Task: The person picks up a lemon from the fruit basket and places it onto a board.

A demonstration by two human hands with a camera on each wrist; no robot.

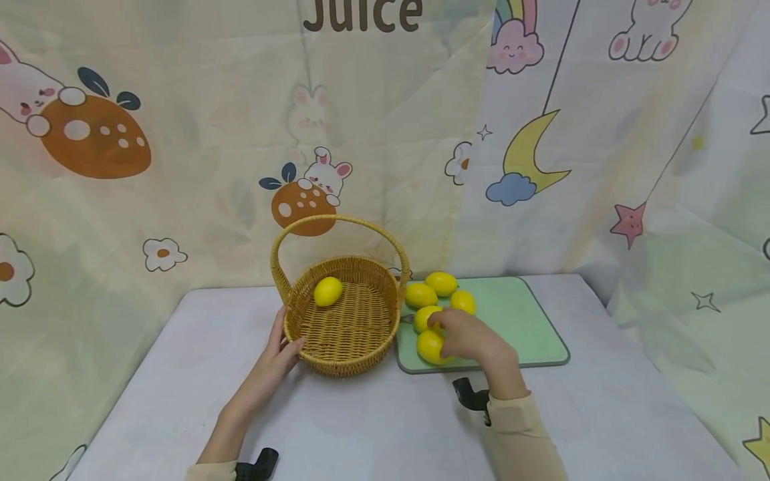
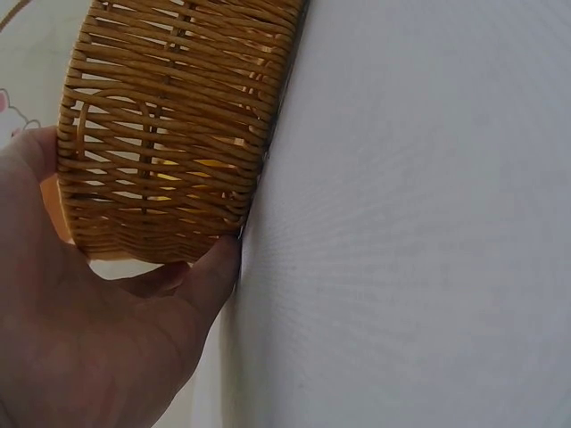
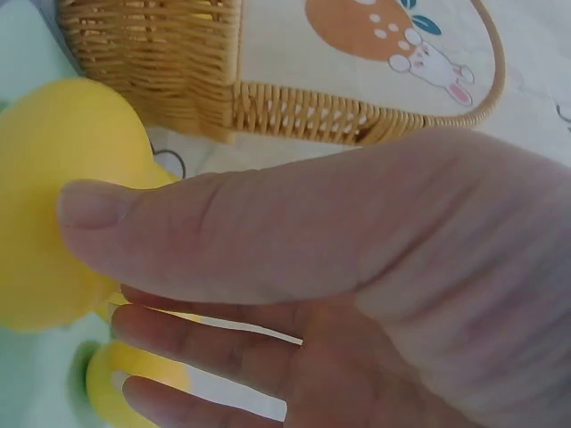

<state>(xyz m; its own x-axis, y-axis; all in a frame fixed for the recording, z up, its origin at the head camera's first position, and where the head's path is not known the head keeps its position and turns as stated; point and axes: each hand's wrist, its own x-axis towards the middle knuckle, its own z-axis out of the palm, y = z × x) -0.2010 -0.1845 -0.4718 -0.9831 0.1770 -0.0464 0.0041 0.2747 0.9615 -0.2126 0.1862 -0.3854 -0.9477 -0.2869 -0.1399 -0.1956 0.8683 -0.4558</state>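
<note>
Nearest my view, my right hand (image 1: 466, 337) reaches over the near left corner of the green cutting board (image 1: 529, 321), thumb and fingers closing loosely around the nearest lemon (image 1: 430, 347); the right wrist view shows my thumb (image 3: 214, 223) laid across that lemon (image 3: 62, 196), so I count it as gripped. Four more lemons sit at about 12 o'clock from that hand, clustered on the board's far left part: one (image 1: 426, 318) just past my fingers, then others (image 1: 420, 294), (image 1: 442, 283) and (image 1: 462, 301). At 9 o'clock from the board stands the wicker basket (image 1: 355, 347), its handle upright, one lemon (image 1: 327, 291) lying inside near the far left wall. My left hand (image 1: 273, 364) rests open against the basket's near left wall (image 2: 169, 134), straight fingers touching the weave. Everything sits on the white table (image 1: 373, 427).
</note>
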